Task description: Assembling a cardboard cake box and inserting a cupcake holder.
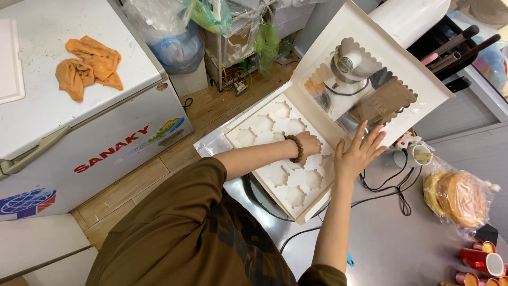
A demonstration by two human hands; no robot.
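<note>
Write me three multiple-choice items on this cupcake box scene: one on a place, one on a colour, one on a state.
1. Where does the orange cloth lie?
A. on the white chest freezer
B. inside the box
C. on the steel table

2. What colour is the bead bracelet on the left wrist?
A. red
B. brown
C. white

3. How does the windowed lid of the white box stand?
A. shut flat
C. torn off
B. raised open

Key: 1 A, the cloth sits on the freezer's top at the far left. 2 B, the beads are brown against the white insert. 3 B, the lid stands up behind the insert, with the right hand flat against its lower edge while the left hand rests on the insert.
</note>
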